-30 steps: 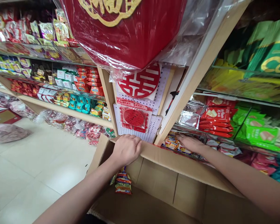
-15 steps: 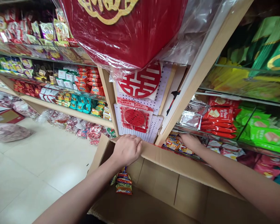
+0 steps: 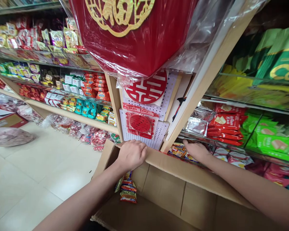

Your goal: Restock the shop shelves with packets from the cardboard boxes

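Note:
My left hand (image 3: 132, 155) is closed over the upper edge of a cardboard box (image 3: 163, 189), its fingers curled round the flap. A few small orange and green snack packets (image 3: 128, 192) lie inside the box, at its left end. My right hand (image 3: 195, 150) reaches past the box into a low shelf compartment. It is over small yellow and blue snack packets (image 3: 177, 150), with its fingertips mostly hidden, so whether it holds one does not show.
A big dark red, plastic-wrapped decoration (image 3: 139, 48) hangs in front. Red paper-cut ornaments (image 3: 141, 124) hang on white pegboard (image 3: 163, 126) below it. Shelves of packaged sweets stand on both sides. Filled plastic bags (image 3: 11, 137) lie on the tiled floor at left.
The view has tilted up slightly, so the shelves sit a little lower. My right hand has shifted slightly over the packets. My left hand keeps its hold on the box edge.

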`<control>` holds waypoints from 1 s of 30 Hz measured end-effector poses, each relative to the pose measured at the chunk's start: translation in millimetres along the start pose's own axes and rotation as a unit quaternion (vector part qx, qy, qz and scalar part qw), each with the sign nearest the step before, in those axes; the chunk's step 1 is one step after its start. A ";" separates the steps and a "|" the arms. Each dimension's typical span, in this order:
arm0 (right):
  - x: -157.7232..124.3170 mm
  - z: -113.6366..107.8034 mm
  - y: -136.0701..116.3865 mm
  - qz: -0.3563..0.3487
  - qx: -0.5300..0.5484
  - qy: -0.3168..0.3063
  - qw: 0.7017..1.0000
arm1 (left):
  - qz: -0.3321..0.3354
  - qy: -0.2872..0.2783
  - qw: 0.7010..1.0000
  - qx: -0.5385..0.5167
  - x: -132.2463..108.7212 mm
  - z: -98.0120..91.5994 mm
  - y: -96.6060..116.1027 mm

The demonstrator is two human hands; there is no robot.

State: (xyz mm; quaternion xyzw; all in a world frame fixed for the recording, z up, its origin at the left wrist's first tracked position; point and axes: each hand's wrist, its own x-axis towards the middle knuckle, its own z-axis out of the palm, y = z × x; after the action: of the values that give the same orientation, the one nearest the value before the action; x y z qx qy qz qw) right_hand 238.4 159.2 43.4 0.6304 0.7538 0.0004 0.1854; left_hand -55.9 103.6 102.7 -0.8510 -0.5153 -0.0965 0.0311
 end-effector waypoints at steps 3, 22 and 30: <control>-25.5 -12.4 3.4 0.001 0.006 -0.021 1.000 | 0.002 0.004 1.000 -0.010 0.7 2.4 -3.6; -181.7 -39.1 -116.6 0.107 0.791 0.276 0.535 | -0.092 0.015 0.688 -0.719 -29.8 -15.7 102.4; -178.4 -26.4 -133.0 0.196 0.767 0.332 0.514 | -0.154 0.048 0.666 -0.729 -42.4 -3.6 109.0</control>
State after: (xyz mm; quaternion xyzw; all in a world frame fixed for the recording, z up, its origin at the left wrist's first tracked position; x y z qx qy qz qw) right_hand 129.0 -31.5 86.6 0.6133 0.3257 -0.3325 -0.6382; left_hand 20.8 15.2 102.9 -0.5053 -0.4021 -0.4852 -0.5896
